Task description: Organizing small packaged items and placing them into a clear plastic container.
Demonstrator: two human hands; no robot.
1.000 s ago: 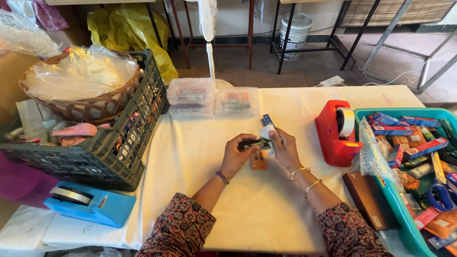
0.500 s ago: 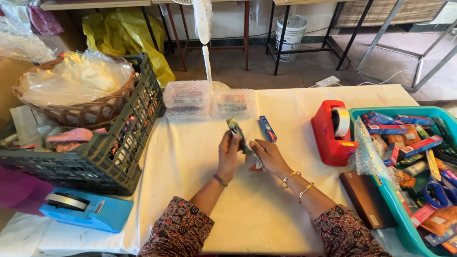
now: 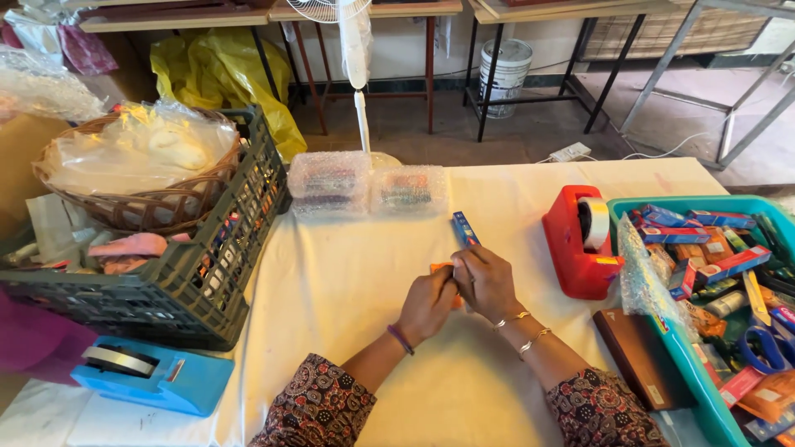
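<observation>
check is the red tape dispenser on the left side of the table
No, the red tape dispenser stands right of both hands, beside the teal bin.

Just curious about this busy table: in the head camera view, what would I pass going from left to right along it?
Blue tape dispenser → dark plastic crate → bubble-wrapped packs → left hand → right hand → red tape dispenser → teal bin.
</observation>
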